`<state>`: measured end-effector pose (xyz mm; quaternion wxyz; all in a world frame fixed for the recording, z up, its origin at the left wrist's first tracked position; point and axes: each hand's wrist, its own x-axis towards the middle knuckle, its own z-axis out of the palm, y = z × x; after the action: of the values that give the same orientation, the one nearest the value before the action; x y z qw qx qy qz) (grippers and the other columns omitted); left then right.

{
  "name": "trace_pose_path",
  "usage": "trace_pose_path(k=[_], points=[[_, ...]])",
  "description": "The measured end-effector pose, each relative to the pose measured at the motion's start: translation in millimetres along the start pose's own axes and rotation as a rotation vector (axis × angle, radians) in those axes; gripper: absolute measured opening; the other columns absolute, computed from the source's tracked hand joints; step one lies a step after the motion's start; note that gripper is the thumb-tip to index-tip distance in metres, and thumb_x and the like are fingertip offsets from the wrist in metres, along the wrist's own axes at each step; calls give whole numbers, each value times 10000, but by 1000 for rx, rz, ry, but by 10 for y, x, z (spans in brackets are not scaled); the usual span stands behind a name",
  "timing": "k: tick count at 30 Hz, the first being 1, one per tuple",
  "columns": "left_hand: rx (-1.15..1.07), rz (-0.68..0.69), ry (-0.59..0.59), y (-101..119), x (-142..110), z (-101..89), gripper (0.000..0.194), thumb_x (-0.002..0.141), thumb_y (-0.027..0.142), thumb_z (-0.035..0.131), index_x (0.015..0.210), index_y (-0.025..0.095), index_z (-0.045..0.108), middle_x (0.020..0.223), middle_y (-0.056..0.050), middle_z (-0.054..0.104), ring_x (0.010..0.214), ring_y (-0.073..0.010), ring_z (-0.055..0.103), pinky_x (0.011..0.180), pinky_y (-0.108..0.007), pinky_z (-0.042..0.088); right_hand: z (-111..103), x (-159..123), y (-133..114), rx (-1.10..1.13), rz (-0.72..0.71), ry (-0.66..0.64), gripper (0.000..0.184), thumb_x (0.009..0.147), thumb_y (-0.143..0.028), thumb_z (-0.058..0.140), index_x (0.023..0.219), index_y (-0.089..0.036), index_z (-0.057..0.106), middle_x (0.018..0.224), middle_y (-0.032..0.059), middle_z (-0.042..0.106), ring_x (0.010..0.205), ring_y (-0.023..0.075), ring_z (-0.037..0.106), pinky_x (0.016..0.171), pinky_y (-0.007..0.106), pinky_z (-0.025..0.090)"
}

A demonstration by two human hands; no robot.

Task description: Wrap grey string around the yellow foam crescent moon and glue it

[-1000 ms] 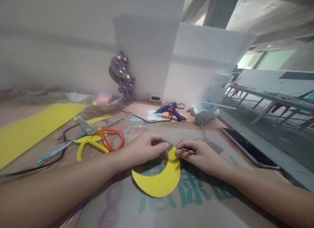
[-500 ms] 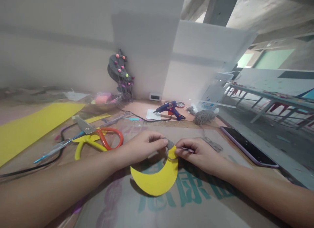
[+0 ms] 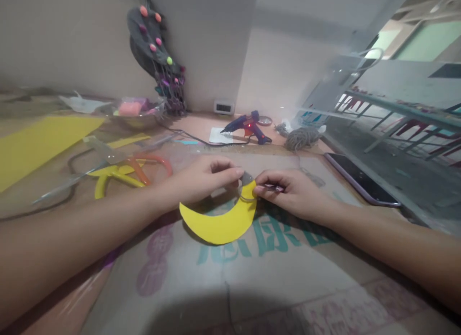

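Observation:
A yellow paper crescent point(image 3: 219, 228) lies low over the cardboard point(image 3: 201, 296), its upper tip wrapped in grey yarn point(image 3: 247, 179). My left hand point(image 3: 207, 179) is closed, thumb and fingers pinching that wrapped tip. From the other side my right hand point(image 3: 293, 193) pinches the crescent's outer edge just below the wrapping. A loose loop of grey yarn curves across the yellow paper beneath the wrapped part. Something small and dark pokes out between my right fingers; I cannot make out what it is.
A blue glue gun point(image 3: 247, 126) with a lit red light stands behind my hands. Right of it is a grey yarn ball point(image 3: 302, 138), then a phone point(image 3: 360, 179). Scissors point(image 3: 137, 169) and yellow sheet point(image 3: 46, 142) lie left. A decorated grey crescent point(image 3: 151, 46) leans on the wall.
The view has tipped downward, so everything sits higher in the picture. Both hands keep their hold on the crescent, and the yarn loop lies slightly differently.

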<state>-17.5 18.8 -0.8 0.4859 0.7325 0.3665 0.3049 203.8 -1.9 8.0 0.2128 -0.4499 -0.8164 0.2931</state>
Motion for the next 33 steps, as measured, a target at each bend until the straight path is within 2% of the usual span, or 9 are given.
trace_pose_path(k=[14,18,22,26,29,33], points=[[2,33,-78,38,-5,-10,293,873,382,555,725,138,619,634,2,616,538,-79,516,495,-189,392,8,-28,-5,-47,-119,-10,111,840,-261,576,831,-174,646,661,-18,584,569,93,492,519,198,380],[4,-14,-63,68,-27,10,282,873,379,552,734,143,619,592,15,594,490,-70,492,450,-175,372,-25,-28,3,-54,-139,147,206,888,-366,541,933,-188,634,788,15,633,659,130,563,575,233,436],[39,2,-55,72,-38,14,270,872,366,549,727,150,622,608,14,599,505,-69,507,440,-163,373,-68,-2,73,-56,-230,295,393,962,-496,360,1071,-194,586,960,62,641,846,189,612,717,316,497],[52,14,-23,66,-46,12,273,870,359,545,702,153,602,554,25,563,465,-65,484,418,-163,359,-62,17,131,-146,-284,369,353,978,-452,357,1127,-222,581,1085,68,654,1016,218,610,873,379,488],[68,26,-4,76,-55,13,292,872,349,535,656,156,575,518,33,538,435,-60,465,408,-164,344,-58,-1,102,-254,-340,354,333,980,-418,368,1120,-219,595,1063,69,673,1001,224,621,861,377,491],[74,32,14,90,-64,14,266,867,351,535,691,158,590,556,29,558,457,-65,480,424,-168,360,-73,-29,40,-355,-392,325,337,991,-384,349,1032,-194,624,924,64,686,851,195,638,754,320,495]])
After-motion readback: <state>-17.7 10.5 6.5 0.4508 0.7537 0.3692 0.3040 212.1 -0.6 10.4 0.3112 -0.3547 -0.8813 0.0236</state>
